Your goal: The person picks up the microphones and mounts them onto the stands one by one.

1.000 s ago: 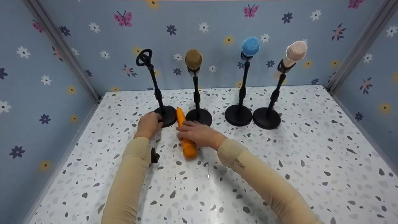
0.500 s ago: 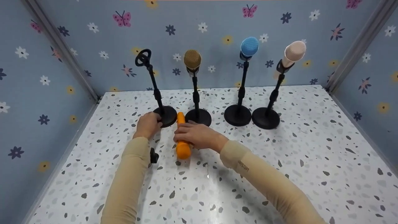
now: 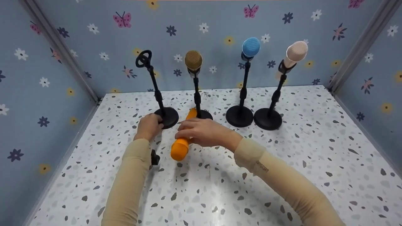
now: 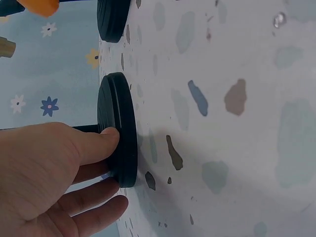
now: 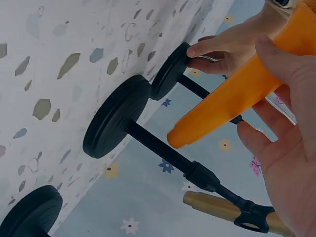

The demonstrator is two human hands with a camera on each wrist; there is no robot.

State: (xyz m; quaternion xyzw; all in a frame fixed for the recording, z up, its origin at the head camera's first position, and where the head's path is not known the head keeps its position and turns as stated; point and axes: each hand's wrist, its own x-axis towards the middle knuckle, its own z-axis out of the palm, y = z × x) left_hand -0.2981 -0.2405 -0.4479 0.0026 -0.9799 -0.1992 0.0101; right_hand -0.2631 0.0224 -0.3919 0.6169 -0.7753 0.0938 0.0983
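My right hand (image 3: 205,131) grips an orange microphone (image 3: 180,148) round its body, with the round head toward me and the handle end pointing away. In the right wrist view the microphone (image 5: 222,111) is tilted and apart from the tabletop. My left hand (image 3: 148,126) holds the edge of the round base of a black microphone stand (image 3: 170,118). In the left wrist view the thumb lies on that base (image 4: 123,108) and the fingers are at its rim. The stand's ring-shaped holder (image 3: 143,58) has no microphone in it.
To the right stand a gold microphone (image 3: 193,60), a blue microphone (image 3: 251,47) and a pale pink microphone (image 3: 296,51), each on a black stand. The speckled white table (image 3: 194,188) meets patterned blue walls (image 3: 216,18) at the back and sides.
The orange microphone has risen off the table and turned in my right hand, its head swinging left and its handle end right. My left hand stays on the stand base.
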